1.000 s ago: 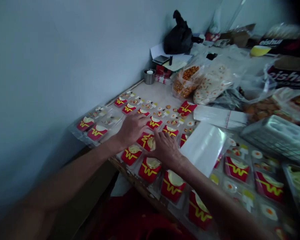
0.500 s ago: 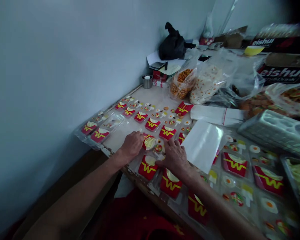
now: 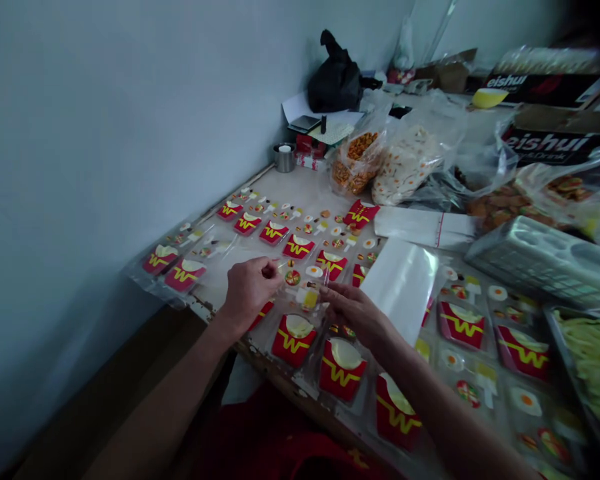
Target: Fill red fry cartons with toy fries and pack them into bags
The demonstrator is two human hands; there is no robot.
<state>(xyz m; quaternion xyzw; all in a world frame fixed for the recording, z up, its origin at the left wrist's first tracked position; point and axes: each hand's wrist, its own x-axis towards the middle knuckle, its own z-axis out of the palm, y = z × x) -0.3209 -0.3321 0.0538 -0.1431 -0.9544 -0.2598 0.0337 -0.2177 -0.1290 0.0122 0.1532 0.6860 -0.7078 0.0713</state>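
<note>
Between my hands is a clear plastic packet (image 3: 294, 293) holding a small pizza piece, a fried-egg piece and a yellow-and-white piece. My left hand (image 3: 250, 293) is closed, thumb and finger pinched at the packet's left edge. At its right edge, my right hand (image 3: 355, 308) grips it between thumb and fingers. A red fry-box piece with a yellow W (image 3: 261, 315) shows partly below my left hand. Close by on the table lie similar filled packets, among them a red fry-box piece (image 3: 294, 340) with a pale top and another (image 3: 343, 370) to its right.
Rows of filled packets cover the table (image 3: 225, 257). White sheets (image 3: 400, 283) lie right of my hands. Farther back stand bags of small orange pieces (image 3: 357, 163) and egg pieces (image 3: 405, 167). A plastic basket (image 3: 545, 260) and a metal tray of pale pieces (image 3: 587, 360) are at right.
The packet between my hands has been turned, its small pieces now uppermost and its red piece lower left. My left hand has shifted left. The view has moved slightly.
</note>
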